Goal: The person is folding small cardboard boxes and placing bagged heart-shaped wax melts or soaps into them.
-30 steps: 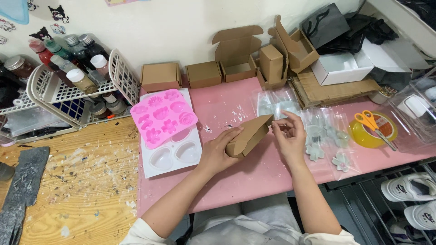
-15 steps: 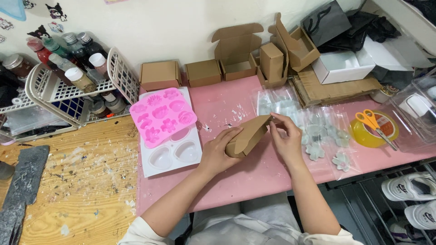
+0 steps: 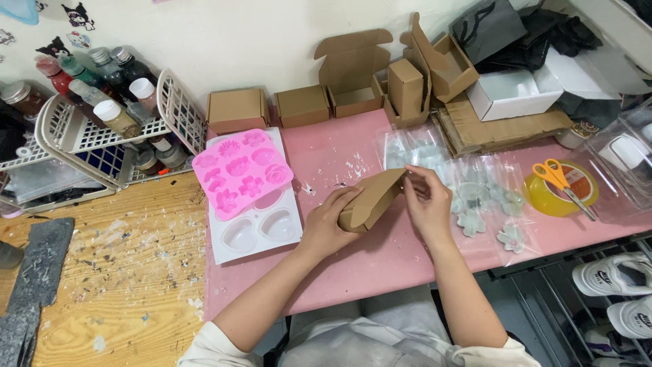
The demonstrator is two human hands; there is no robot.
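Box flap brought down since the previous second.
Left hand (image 3: pixel 326 228) cupped the small cardboard box (image 3: pixel 370 200); right hand (image 3: pixel 426 204) fingers pinched its flap, no longer apart from it, so closing appeared underway.

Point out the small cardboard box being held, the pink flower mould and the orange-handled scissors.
small cardboard box (image 3: pixel 370 202), head view, on its brown side panel between the hands.
pink flower mould (image 3: pixel 241 172), head view, on its centre.
orange-handled scissors (image 3: pixel 553 175), head view, on the handles above the tape roll.

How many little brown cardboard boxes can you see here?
7: one in the left hand and right hand, the held box; six along the wall. Flat cardboard sheets may hide more.
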